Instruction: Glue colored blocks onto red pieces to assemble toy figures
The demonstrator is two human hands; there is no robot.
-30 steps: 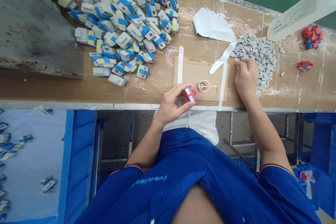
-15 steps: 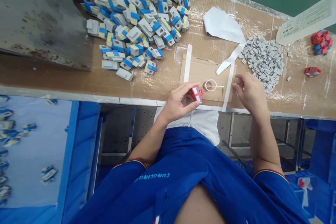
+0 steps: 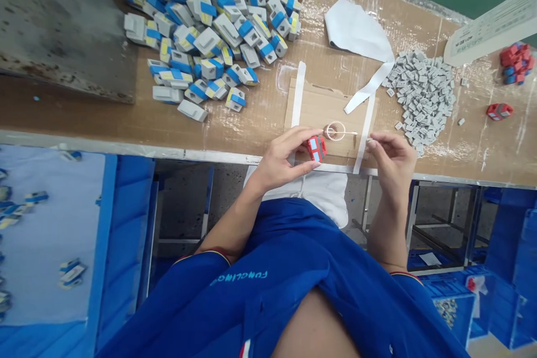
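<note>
My left hand (image 3: 282,158) is closed around a small red toy vehicle body (image 3: 316,148) with light-blue windows and a grey part, held at the table's front edge. Over the right strip of white tape, my right hand (image 3: 392,159) pinches a tiny pale grey piece (image 3: 370,141) between thumb and fingertips. Between the hands, a small round cup (image 3: 335,131) with a cotton swab (image 3: 349,133) across it stands on a cardboard sheet (image 3: 319,102) taped to the table. To the right of it lies a heap of small grey pieces (image 3: 423,98).
Many grey, blue and yellow toy bodies (image 3: 210,28) are piled at the back left beside a metal box (image 3: 62,28). A white cloth (image 3: 356,31) lies behind the cardboard. Red toy parts (image 3: 517,62) and a single red body (image 3: 499,111) are at the far right.
My right hand has come away from the grey heap, moving left and slightly nearer, and a tiny pale piece now shows at its fingertips. My left hand keeps its hold on the red body.
</note>
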